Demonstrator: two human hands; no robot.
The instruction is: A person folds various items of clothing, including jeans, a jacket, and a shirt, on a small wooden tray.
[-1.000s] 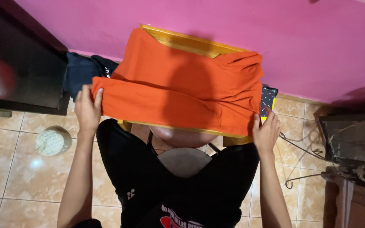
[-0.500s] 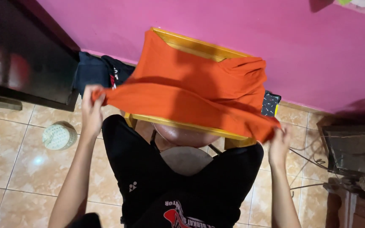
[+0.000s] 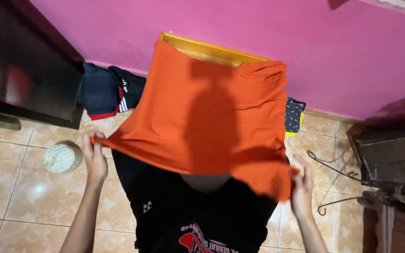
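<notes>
Left hand [image 3: 93,157] pinching one lower corner of a plain orange cloth garment [image 3: 207,117], right hand [image 3: 302,185] pinching the opposite lower corner, hands held well apart with the fabric stretched between them. Garment spread over a yellow wooden board [image 3: 202,49] leaning against the pink wall [image 3: 305,42], its lower edge hanging above a black printed shirt [image 3: 188,220]. Nearby on the beige tiled floor [image 3: 19,197]: a round pale woven lid [image 3: 62,157] and a heap of dark folded clothes [image 3: 106,91].
</notes>
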